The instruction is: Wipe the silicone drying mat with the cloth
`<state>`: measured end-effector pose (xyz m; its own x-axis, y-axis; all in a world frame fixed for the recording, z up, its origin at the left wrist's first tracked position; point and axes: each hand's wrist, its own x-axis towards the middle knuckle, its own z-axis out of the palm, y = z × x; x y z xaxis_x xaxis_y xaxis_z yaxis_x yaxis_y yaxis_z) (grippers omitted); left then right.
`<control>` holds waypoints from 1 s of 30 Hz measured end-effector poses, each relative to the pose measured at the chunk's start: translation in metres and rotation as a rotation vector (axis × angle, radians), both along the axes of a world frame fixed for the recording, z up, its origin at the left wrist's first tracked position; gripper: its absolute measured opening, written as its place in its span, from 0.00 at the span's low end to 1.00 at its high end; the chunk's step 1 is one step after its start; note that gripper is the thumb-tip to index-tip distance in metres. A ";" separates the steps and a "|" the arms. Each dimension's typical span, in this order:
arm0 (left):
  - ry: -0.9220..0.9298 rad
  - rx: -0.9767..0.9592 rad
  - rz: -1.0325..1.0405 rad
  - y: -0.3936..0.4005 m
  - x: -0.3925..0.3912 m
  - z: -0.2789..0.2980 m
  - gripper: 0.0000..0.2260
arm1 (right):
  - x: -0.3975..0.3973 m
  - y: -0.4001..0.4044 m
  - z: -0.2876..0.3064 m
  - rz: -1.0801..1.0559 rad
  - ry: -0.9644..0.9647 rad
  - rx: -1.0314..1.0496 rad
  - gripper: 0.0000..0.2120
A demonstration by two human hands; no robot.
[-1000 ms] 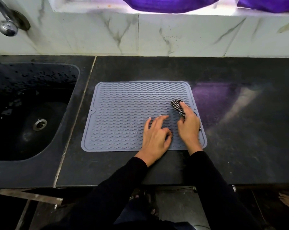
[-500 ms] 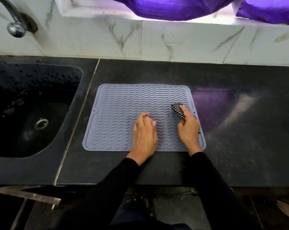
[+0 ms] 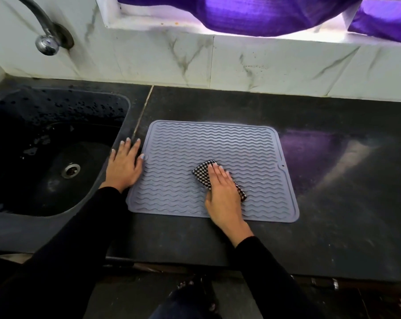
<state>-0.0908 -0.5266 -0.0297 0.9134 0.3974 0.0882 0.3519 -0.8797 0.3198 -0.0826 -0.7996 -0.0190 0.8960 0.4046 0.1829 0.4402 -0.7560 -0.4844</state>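
Observation:
A grey silicone drying mat (image 3: 241,143) with wavy ridges lies flat on the black counter. A black-and-white checked cloth (image 3: 200,173) sits near the mat's middle. My right hand (image 3: 222,194) lies flat on the cloth with straight fingers and presses it onto the mat. My left hand (image 3: 123,165) rests flat on the counter at the mat's left edge, fingers spread, its thumb touching the mat's rim.
A black sink (image 3: 45,157) with a metal drain lies to the left, under a chrome tap (image 3: 46,42). A white marble backsplash (image 3: 241,63) runs along the back. Purple fabric (image 3: 264,12) hangs at the window ledge. Bare black counter (image 3: 344,180) extends to the right.
My left hand slid off the mat to its left edge by the sink. My right hand carried the cloth from the mat's right side toward the middle and now lies flat on it.

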 end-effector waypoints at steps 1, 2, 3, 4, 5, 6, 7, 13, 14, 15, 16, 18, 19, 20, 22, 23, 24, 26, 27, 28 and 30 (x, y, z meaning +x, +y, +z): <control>0.019 0.025 -0.021 0.001 0.000 -0.004 0.23 | 0.001 -0.001 -0.003 0.009 -0.023 -0.027 0.28; 0.026 0.044 -0.029 0.001 0.000 -0.007 0.25 | 0.002 -0.002 -0.004 0.000 -0.022 -0.040 0.28; 0.025 0.055 -0.029 0.001 0.000 -0.008 0.27 | 0.005 -0.004 -0.005 -0.006 -0.019 -0.047 0.28; 0.022 0.061 -0.025 0.001 0.000 -0.009 0.28 | 0.008 -0.005 -0.006 0.001 -0.021 -0.057 0.29; 0.019 0.066 -0.021 0.001 0.001 -0.009 0.28 | 0.010 -0.006 -0.006 0.008 -0.020 -0.067 0.30; 0.015 0.070 -0.017 0.002 0.001 -0.010 0.28 | 0.012 -0.006 -0.005 0.017 -0.017 -0.084 0.31; 0.012 0.068 -0.013 0.003 0.001 -0.011 0.28 | 0.013 -0.006 -0.004 0.024 -0.017 -0.091 0.31; -0.034 0.030 0.000 0.001 0.000 -0.008 0.27 | 0.036 -0.015 0.019 -0.011 0.235 0.005 0.27; -0.032 0.025 0.003 0.001 -0.001 -0.008 0.27 | 0.045 -0.018 0.032 -0.021 0.426 0.154 0.22; -0.027 0.020 0.004 0.001 -0.001 -0.007 0.27 | 0.051 -0.020 0.044 -0.053 0.595 0.342 0.16; -0.022 0.015 0.003 0.000 -0.002 -0.006 0.28 | 0.054 -0.020 0.053 -0.114 0.673 0.477 0.11; -0.019 0.012 0.000 0.001 -0.001 -0.006 0.28 | 0.049 -0.010 0.062 -0.213 0.580 0.487 0.10; -0.020 0.008 0.000 0.002 -0.001 -0.006 0.28 | 0.041 0.000 0.064 -0.226 0.477 0.392 0.10; -0.021 0.003 -0.001 0.002 -0.002 -0.006 0.28 | 0.029 0.011 0.063 -0.201 0.392 0.283 0.12; -0.028 0.000 -0.001 0.002 -0.002 -0.006 0.27 | 0.000 0.035 0.054 -0.117 0.294 -0.012 0.16; -0.033 0.003 -0.001 0.002 -0.002 -0.006 0.27 | -0.013 0.045 0.049 -0.082 0.237 -0.167 0.17; -0.035 0.008 0.000 0.002 -0.001 -0.007 0.25 | -0.024 0.053 0.043 -0.051 0.175 -0.274 0.19; -0.036 0.025 0.000 0.001 0.000 -0.009 0.22 | -0.033 0.057 0.037 -0.022 0.099 -0.367 0.23; -0.034 0.030 0.002 0.002 0.001 -0.011 0.21 | -0.032 0.056 0.036 -0.015 0.084 -0.371 0.24; -0.032 0.032 0.005 0.001 0.001 -0.011 0.21 | -0.029 0.054 0.035 -0.011 0.069 -0.366 0.25; -0.026 0.028 0.011 0.002 0.002 -0.011 0.21 | -0.021 0.052 0.040 0.019 0.067 -0.393 0.23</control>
